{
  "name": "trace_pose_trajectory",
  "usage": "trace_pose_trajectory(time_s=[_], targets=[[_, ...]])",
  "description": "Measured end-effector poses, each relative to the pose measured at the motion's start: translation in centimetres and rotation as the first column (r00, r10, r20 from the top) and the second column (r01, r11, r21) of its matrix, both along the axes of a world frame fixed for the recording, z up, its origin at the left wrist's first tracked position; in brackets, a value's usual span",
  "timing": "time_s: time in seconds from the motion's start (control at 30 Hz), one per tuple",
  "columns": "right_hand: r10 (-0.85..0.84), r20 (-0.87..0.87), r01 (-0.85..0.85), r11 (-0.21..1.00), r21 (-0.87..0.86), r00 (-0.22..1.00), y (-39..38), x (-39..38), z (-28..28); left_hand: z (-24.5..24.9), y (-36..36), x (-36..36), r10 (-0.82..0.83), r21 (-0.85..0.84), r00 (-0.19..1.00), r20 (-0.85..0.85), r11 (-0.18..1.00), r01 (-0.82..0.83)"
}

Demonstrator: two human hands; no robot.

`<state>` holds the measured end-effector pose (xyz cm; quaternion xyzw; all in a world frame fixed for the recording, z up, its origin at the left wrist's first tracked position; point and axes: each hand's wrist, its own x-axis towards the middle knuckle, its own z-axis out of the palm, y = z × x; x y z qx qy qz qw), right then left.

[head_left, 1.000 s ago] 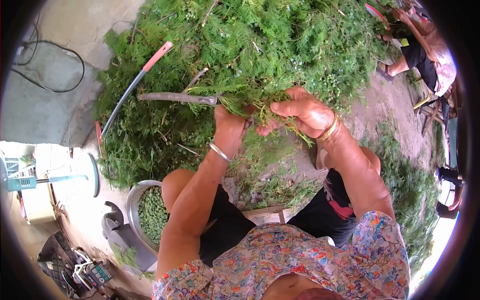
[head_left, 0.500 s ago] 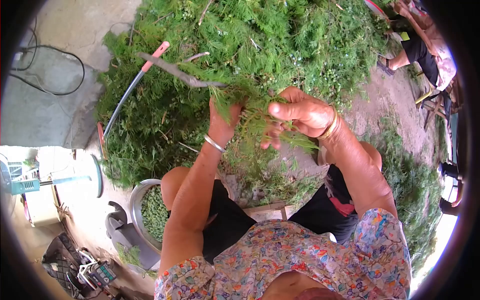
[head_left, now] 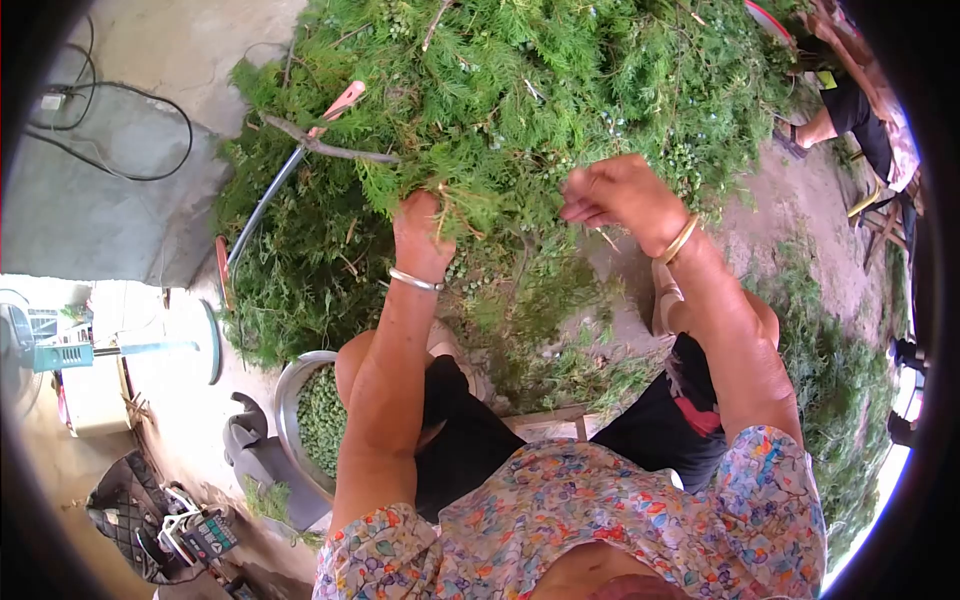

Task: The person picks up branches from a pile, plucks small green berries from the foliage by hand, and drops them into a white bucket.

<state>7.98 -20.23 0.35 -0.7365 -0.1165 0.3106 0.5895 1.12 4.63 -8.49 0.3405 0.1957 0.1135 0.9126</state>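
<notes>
My left hand [head_left: 422, 238], with a silver bangle at the wrist, is closed round a leafy evergreen branch [head_left: 340, 150]. Its bare brown stem points to the upper left, and green sprigs stick out above the fist. To the right and apart from it, my right hand [head_left: 630, 203], with a gold bangle, has its fingers drawn together; a thin pale bit shows below them, too small to name. Beyond both hands spreads a big heap of green cuttings [head_left: 560, 90] with small pale berries. Loose sprigs [head_left: 530, 310] lie on the ground beneath my hands.
A metal basin [head_left: 287, 410] of green berries stands beside my left knee. A long tool with pink grips [head_left: 270, 190] leans on the heap. Further left are a fan [head_left: 65, 355] and a black cable [head_left: 150, 178]. Another person's leg [head_left: 820, 128] shows at upper right.
My hands have moved apart: the left shifted slightly left with the branch, the right drew away to the right. The sprigs between them have come away from my right hand's thumb.
</notes>
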Motion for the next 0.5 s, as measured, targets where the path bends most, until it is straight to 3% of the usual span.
trace_pose_trajectory(time_s=[0.03,0.07,0.1,0.13,0.17,0.2,0.27,0.3,0.37,0.5], targets=[[0.001,-0.001,-0.001,1.000,-0.001,1.000,0.2,-0.1,-0.3,-2.7,1.2,0.4,-0.035,0.557,0.995,0.093,0.830,-0.023],[0.108,0.138,-0.089,0.987,-0.136,0.984,0.5,-0.3,-0.7,-2.5,1.2,0.6,-0.116,0.920,0.982,0.150,0.379,-0.096],[0.230,0.257,-0.155,0.948,-0.279,0.939,0.7,-0.4,-1.2,-2.4,1.3,0.4,-0.115,0.920,0.982,0.149,0.381,-0.095],[0.360,0.349,-0.197,0.884,-0.424,0.865,1.0,-0.7,-1.7,0.9,0.1,-0.1,-0.032,0.417,0.990,0.136,0.909,-0.028],[0.391,0.370,-0.195,0.862,-0.467,0.843,1.3,-1.0,-2.1,2.7,-0.5,-0.5,0.021,-0.315,0.997,0.070,0.949,0.002],[0.393,0.366,-0.198,0.861,-0.469,0.843,1.5,-1.2,-2.5,1.9,0.2,-0.6,0.023,-0.317,0.997,0.067,0.948,-0.001],[0.482,0.434,-0.192,0.807,-0.558,0.761,1.9,-1.6,-3.1,-0.9,2.4,-0.5,-0.172,-0.333,0.952,0.253,0.908,0.253],[0.486,0.431,-0.196,0.804,-0.561,0.760,2.2,-1.8,-2.9,-2.2,3.1,0.1,-0.265,-0.320,0.870,0.415,0.852,0.413],[0.593,0.307,-0.297,0.705,-0.644,0.744,2.7,-2.0,-2.1,-1.5,2.9,0.0,-0.249,-0.359,0.886,0.391,0.845,0.396],[0.543,0.343,-0.301,0.775,-0.555,0.767,2.4,-2.2,-3.8,0.3,2.7,-0.3,-0.198,-0.387,0.926,0.321,0.865,0.320]])
